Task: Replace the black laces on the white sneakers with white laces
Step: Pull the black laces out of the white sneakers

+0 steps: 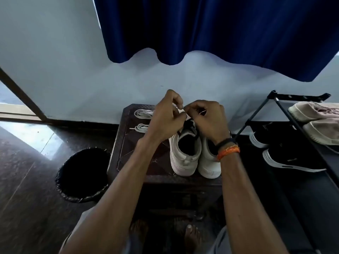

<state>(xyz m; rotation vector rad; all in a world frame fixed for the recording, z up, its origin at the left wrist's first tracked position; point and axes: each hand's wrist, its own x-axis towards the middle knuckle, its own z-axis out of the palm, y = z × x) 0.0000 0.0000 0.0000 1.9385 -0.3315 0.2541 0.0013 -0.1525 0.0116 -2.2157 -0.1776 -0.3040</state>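
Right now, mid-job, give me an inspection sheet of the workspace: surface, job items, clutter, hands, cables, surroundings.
Surface: dark patterned stool against the wall.
Job's things: pair of white sneakers side by side on the stool, heels toward the camera, black lace visible on the left one; two bundled white laces at the stool's far left.
Clutter: nothing seen.
Hands: left hand and right hand both pinch a thin white lace end above the sneakers.
Cables: nothing seen.
Surroundings: lined bin left; shoe rack with other shoes right; blue curtain above.
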